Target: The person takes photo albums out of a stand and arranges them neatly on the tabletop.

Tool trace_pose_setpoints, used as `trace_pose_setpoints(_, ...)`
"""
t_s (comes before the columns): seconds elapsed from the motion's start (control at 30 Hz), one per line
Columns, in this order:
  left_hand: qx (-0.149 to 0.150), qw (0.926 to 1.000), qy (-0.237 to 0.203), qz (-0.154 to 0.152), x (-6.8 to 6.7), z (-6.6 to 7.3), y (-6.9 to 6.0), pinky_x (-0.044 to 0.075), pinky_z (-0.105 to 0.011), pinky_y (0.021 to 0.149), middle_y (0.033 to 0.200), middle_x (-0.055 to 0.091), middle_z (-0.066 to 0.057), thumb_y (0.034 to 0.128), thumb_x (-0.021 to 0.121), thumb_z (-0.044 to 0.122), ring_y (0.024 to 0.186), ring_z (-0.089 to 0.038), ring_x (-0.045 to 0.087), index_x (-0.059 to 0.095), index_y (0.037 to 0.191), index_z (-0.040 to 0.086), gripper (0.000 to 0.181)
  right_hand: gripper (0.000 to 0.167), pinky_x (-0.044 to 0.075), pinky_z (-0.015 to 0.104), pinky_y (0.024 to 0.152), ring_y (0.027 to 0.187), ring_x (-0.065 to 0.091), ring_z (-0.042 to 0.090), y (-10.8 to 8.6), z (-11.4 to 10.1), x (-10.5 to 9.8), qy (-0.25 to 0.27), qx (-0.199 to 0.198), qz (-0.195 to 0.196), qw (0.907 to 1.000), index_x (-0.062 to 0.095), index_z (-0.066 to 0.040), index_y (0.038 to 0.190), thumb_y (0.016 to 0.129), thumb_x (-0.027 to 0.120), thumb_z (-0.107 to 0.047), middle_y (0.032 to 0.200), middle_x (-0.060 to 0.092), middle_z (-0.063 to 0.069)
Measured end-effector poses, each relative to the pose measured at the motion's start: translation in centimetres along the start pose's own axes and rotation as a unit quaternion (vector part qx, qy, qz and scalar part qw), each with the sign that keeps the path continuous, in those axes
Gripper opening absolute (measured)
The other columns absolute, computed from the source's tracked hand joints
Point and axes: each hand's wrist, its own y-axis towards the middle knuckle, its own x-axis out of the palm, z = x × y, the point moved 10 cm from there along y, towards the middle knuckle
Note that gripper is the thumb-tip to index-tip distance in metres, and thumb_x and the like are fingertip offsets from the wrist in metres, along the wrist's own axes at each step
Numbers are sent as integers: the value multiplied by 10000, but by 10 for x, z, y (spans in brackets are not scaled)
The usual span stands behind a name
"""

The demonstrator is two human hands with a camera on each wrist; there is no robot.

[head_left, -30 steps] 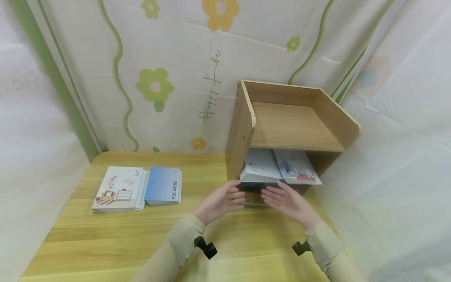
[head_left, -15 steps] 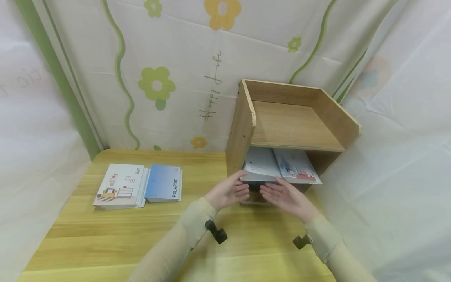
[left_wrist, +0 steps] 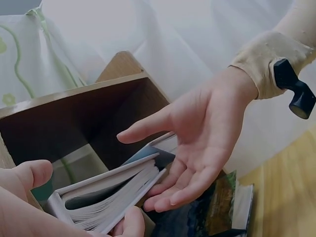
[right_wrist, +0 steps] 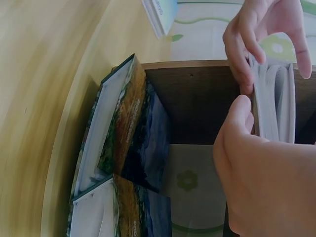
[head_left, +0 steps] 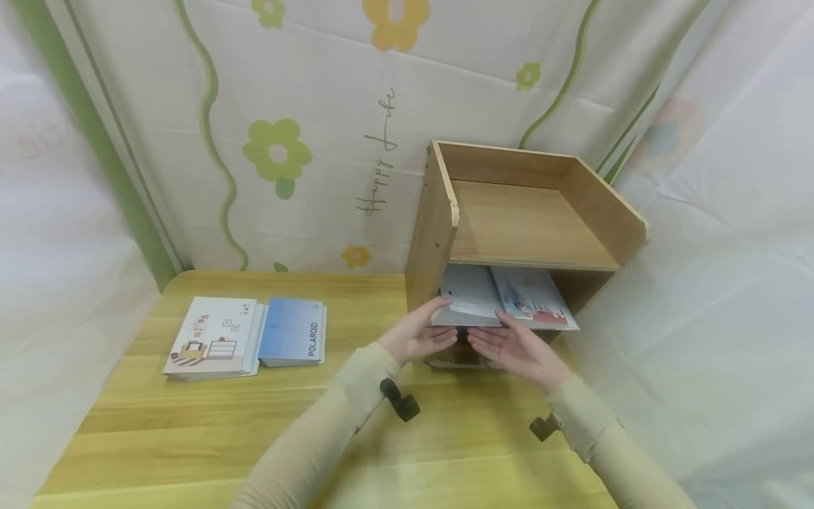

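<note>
A white photo album [head_left: 473, 309] lies in the open compartment of the wooden shelf [head_left: 437, 244]. Its pages [left_wrist: 116, 195] face outward between two covers. At the album's left side is my left hand [head_left: 416, 339], fingers beneath the lower cover and thumb above the upper one; both wrist views show a small gap at the thumb. My right hand [head_left: 524, 355] comes from the right, palm up. Its fingers reach under the album, while its thumb stands apart above it in the left wrist view. Beside the white album lies another album [head_left: 533, 300] with a blue and red picture.
Below, in the right wrist view, two thick albums with painted covers stand in the shelf, a far one [right_wrist: 126, 123] and a near one [right_wrist: 126, 210]. A white illustrated album [head_left: 213, 332] and a blue POLAROID album [head_left: 291, 331] lie on the wooden table [head_left: 159, 431]. Curtains surround it.
My left hand has moved right and forward, its fingers now under the white album and its thumb over it. The right hand has shifted slightly left to the album's front edge.
</note>
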Motion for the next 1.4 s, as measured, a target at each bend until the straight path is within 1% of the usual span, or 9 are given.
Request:
trace_pose_setpoints(0.17, 112, 9998, 127, -47, -2, 1, 6, 392, -412, 1076, 1306, 387, -275, 955, 655, 212, 1350, -417, 315, 312, 1460, 35, 635, 827, 300, 417, 1134, 1449, 140, 356, 3, -1, -1, -168, -6, -44, 9998, -26, 39, 1516, 1026, 524, -338, 1554, 81, 263)
trace_pose_setpoints(0.33, 207, 9992, 328, -93, -3, 4, 9, 403, -399, 1067, 1284, 427, -246, 971, 639, 219, 1343, -414, 335, 349, 1439, 35, 581, 746, 323, 433, 1121, 1438, 165, 372, 6, -3, -6, -242, -88, 94, 9996, 67, 26, 1484, 1021, 543, -313, 1529, 122, 281)
trace_pose_setpoints(0.4, 219, 9989, 407, -100, -4, 4, 10, 415, -393, 1057, 1280, 432, -238, 970, 640, 224, 1339, -413, 339, 349, 1441, 42, 583, 688, 329, 443, 1116, 1442, 150, 373, 7, -4, -7, -231, -129, 135, 9996, 122, 18, 1449, 1019, 552, -303, 1509, 148, 281)
trace_pose_setpoints(0.6, 245, 9987, 437, 5, -5, 5, 11, 441, -391, 1033, 1259, 448, -246, 952, 672, 215, 1319, -420, 369, 362, 1436, 24, 606, 615, 320, 445, 1121, 1447, 129, 365, 8, -5, -7, -227, -152, 141, 9995, 175, 12, 1396, 1021, 547, -303, 1475, 183, 268)
trace_pose_setpoints(0.73, 363, 9982, 473, 80, -8, 6, 11, 456, -399, 1018, 1246, 451, -274, 938, 692, 209, 1303, -440, 389, 330, 1467, 16, 669, 544, 318, 449, 1122, 1446, 122, 370, 8, -5, -7, -261, -182, 138, 9994, 214, -23, 1366, 1024, 540, -293, 1472, 186, 271)
trace_pose_setpoints(0.87, 483, 9972, 547, 157, -11, 6, 10, 475, -402, 998, 1225, 453, -297, 914, 723, 223, 1263, -454, 432, 308, 1490, 18, 739, 500, 323, 454, 1119, 1437, 135, 386, 8, -5, -7, -324, -176, 116, 9993, 227, -26, 1356, 1030, 527, -259, 1476, 170, 285)
trace_pose_setpoints(1.03, 541, 9966, 575, 224, -15, 4, 9, 507, -399, 957, 1214, 474, -301, 887, 757, 242, 1193, -444, 505, 354, 1463, 2, 743, 492, 316, 457, 1122, 1423, 163, 406, 8, -5, -9, -310, -129, 104, 9994, 208, -8, 1360, 1036, 511, -221, 1487, 148, 295)
trace_pose_setpoints(1.27, 641, 9965, 536, 54, -15, 0, 6, 501, -411, 964, 1244, 468, -297, 898, 746, 225, 1209, -462, 487, 386, 1457, -1, 703, 399, 296, 467, 1131, 1423, 142, 423, 6, -5, -6, -406, -108, -92, 9991, 185, -66, 1342, 1049, 440, -157, 1440, 203, 291)
trace_pose_setpoints(1.4, 651, 9964, 538, -44, -13, -4, 2, 485, -414, 985, 1251, 470, -298, 907, 733, 223, 1245, -471, 454, 363, 1447, -23, 699, 373, 286, 480, 1133, 1359, 285, 444, 4, -4, -2, -453, -154, -194, 9987, 204, -86, 1346, 1039, 414, -107, 1414, 259, 276)
